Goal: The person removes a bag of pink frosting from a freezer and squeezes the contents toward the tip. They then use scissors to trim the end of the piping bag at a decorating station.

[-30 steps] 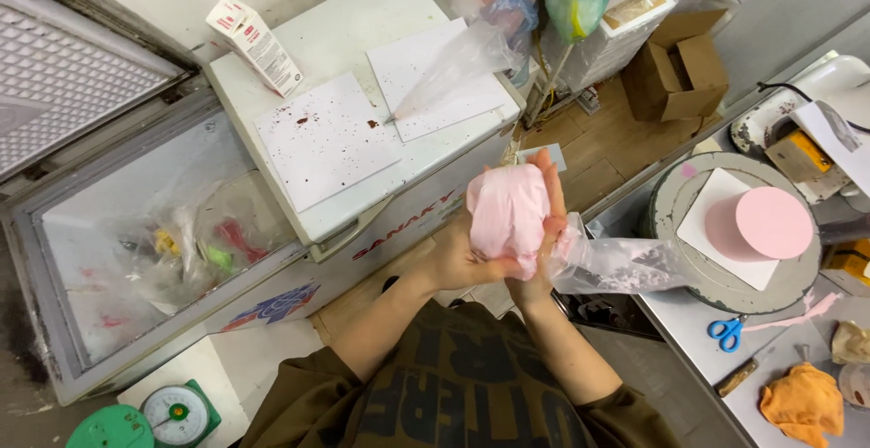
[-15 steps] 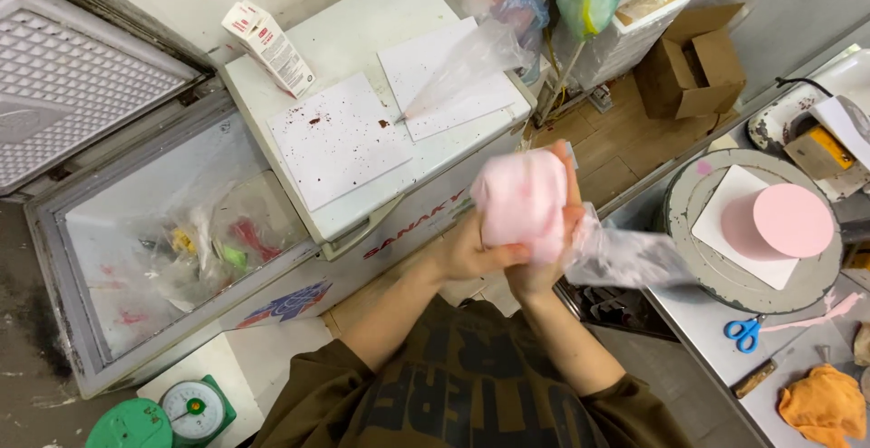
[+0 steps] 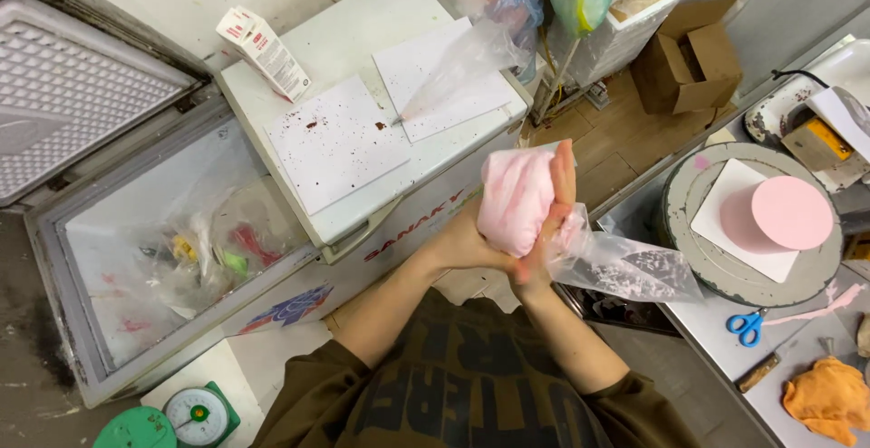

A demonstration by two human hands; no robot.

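Your left hand [image 3: 467, 247] and right hand [image 3: 550, 217] are clamped on the filled pink piping bag [image 3: 518, 199], while the smooth pink cake [image 3: 790, 213] at three o'clock is undecorated.

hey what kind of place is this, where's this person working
Probably a small cake-decorating kitchen or bakery back room: a pink cake sits on a turntable, both hands squeeze a pink-filled piping bag, and a chest freezer stands open.

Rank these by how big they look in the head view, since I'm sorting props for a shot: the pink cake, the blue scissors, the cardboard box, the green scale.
1. cardboard box
2. pink cake, a bit smaller
3. green scale, partly cut off by the frame edge, so unsure
4. blue scissors, smallest
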